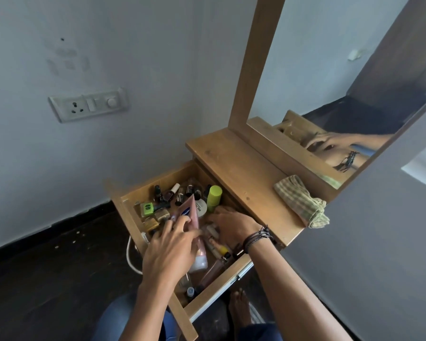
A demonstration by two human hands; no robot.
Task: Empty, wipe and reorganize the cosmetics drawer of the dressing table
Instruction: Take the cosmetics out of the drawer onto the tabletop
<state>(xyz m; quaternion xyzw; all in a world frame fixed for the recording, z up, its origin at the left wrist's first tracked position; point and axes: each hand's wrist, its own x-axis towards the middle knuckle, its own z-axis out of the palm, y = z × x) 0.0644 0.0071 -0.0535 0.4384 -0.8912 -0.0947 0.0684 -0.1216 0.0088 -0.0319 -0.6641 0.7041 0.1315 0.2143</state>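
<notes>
The wooden drawer [129,212] of the dressing table stands pulled out, full of cosmetics. My left hand [170,249] grips a pink lotion tube [191,212] that points up and away from me. My right hand [231,226], with cords round the wrist, reaches down among small bottles at the drawer's right side; its fingertips are hidden, so a grip is unclear. A lime-green bottle [214,194], a green box [146,209], dark nail-polish bottles [159,193] and a white jar [202,207] lie further back. A checked cloth [303,203] lies folded on the tabletop [236,163].
A mirror in a wooden frame [253,60] rises behind the tabletop. A switch panel [89,104] is on the wall to the left. A white cable [130,257] hangs beside the drawer. My knees and a bare foot [239,303] are below the drawer over a dark floor.
</notes>
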